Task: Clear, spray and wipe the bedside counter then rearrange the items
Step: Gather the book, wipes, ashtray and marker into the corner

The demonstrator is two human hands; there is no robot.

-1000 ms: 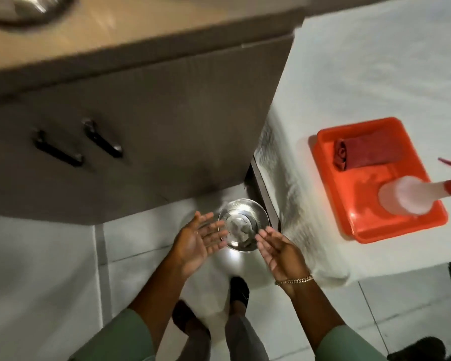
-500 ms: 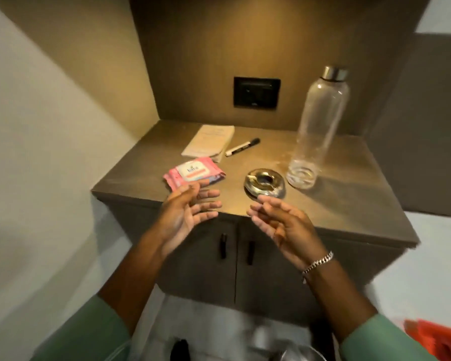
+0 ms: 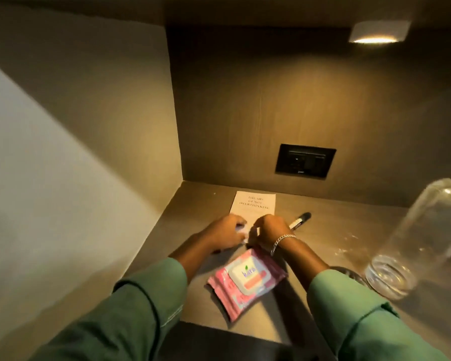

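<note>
Both hands are at the near edge of the book [image 3: 254,207], which lies flat at the back of the counter [image 3: 331,235], just under the wall socket [image 3: 305,160]. Left hand [image 3: 225,234] is curled w/ fingers on the book's lower left corner; right hand [image 3: 270,230] is curled at the lower right. Motion blur hides the fingertips, so I cannot tell if either one really has a grip; probably they're closing on it.

Handling: thin paperback, light, a bit floppy, cover likely slick. Best taken by the near edge or spine, thumb on top, fingers slid under, then lifted flat.

Other stuff to clear: marker pen [image 3: 301,220] just right of the right hand, could roll; soft wipes pack [image 3: 246,278] between the forearms, squashy, grab anywhere; clear bottle [image 3: 422,243] at right, tall, nearly empty, so tippy. Take it round the body.
</note>
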